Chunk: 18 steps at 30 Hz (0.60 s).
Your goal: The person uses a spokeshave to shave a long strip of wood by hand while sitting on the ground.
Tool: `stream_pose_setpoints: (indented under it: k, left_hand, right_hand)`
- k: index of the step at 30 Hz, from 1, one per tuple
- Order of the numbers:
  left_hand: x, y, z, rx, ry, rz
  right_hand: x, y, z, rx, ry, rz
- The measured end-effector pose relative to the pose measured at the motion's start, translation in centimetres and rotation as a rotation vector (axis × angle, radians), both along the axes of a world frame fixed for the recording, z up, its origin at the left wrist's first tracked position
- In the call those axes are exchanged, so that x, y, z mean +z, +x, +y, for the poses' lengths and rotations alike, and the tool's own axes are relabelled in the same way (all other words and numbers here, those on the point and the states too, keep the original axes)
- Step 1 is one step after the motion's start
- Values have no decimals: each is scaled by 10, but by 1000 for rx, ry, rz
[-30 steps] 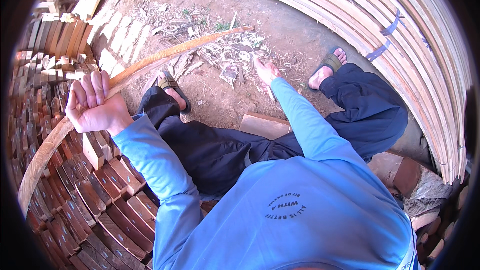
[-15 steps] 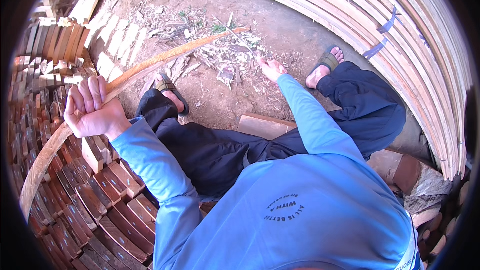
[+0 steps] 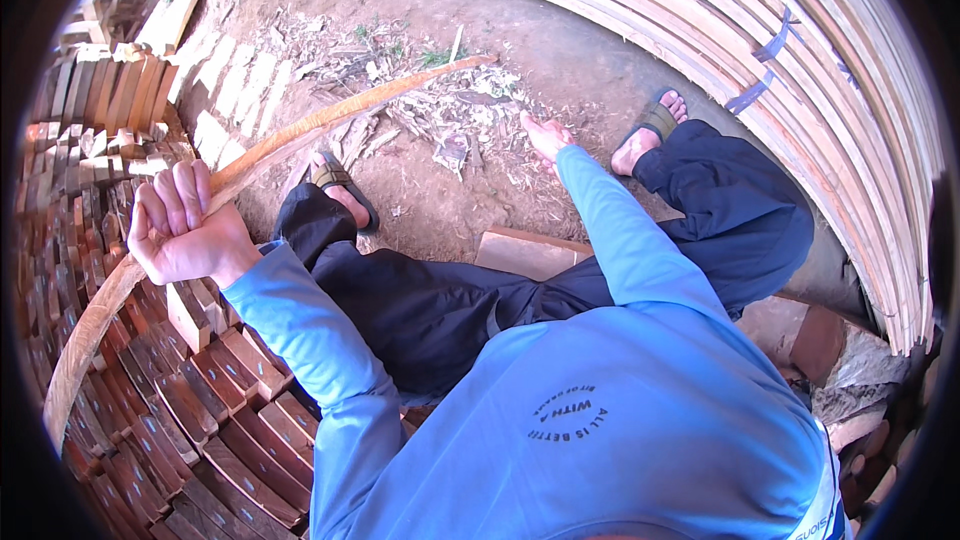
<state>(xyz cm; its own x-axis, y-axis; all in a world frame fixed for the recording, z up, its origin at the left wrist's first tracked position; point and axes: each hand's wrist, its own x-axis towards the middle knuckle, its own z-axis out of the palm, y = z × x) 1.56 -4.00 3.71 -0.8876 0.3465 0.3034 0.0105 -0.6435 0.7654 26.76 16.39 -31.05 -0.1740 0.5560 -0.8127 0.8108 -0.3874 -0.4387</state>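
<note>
A long, narrow wooden strip (image 3: pixel 330 118) slants from the lower left up to the wood shavings in front of me. My left hand (image 3: pixel 190 225) is closed round it, knuckles up, over the stacked wood at my left. Its far end lies above the shavings; the near end curves down along the left rim of the view. My right hand (image 3: pixel 547 137) is stretched forward over the ground, right of the strip and apart from it. Its fingers look curled, but what they hold does not show clearly.
Stacked brown wood blocks (image 3: pixel 215 410) fill the left side. Long pale boards (image 3: pixel 800 90), tied with a bluish band (image 3: pixel 772 45), curve along the top and right. Shavings (image 3: pixel 450 130) litter the dirt between my sandalled feet. A wood block (image 3: pixel 525 252) lies near my legs.
The thin, long tool reaching forward from my right hand half a second ago no longer shows clearly. My left hand and the strip have hardly moved.
</note>
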Motion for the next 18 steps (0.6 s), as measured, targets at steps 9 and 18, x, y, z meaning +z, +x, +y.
stream_pose_setpoints:
  k: [9,18]
  left_hand:
    - [-1,-2,-2,-27,5,15]
    - [0,-1,1,-40,10,-2]
  right_hand:
    - [12,-7,-8,104,103,24]
    - [3,-9,13,95,-29,-25]
